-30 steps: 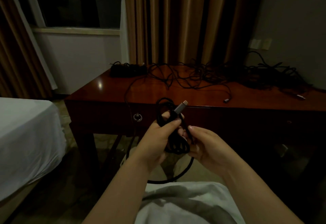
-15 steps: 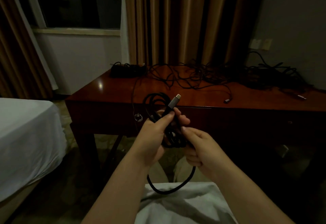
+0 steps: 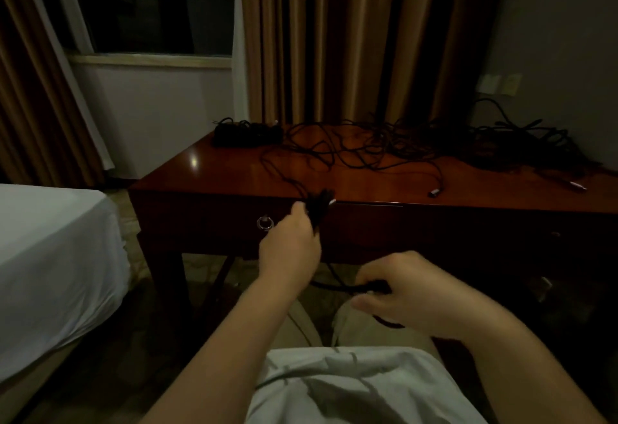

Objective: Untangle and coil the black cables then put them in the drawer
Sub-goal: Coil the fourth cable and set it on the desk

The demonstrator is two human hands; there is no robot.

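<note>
One coiled cable (image 3: 319,206) is gripped by the left hand (image 3: 291,249), its tail pinched by the right hand (image 3: 411,293); the drawer (image 3: 267,223) is shut below a tangle (image 3: 384,146) left on the bench (image 3: 234,176).

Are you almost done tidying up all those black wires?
Not nearly. The left hand holds one partly coiled cable, and the right hand grips its loose tail. The tangled cables lie on the desk, and the drawer looks closed, so nothing seems put away yet.
</note>
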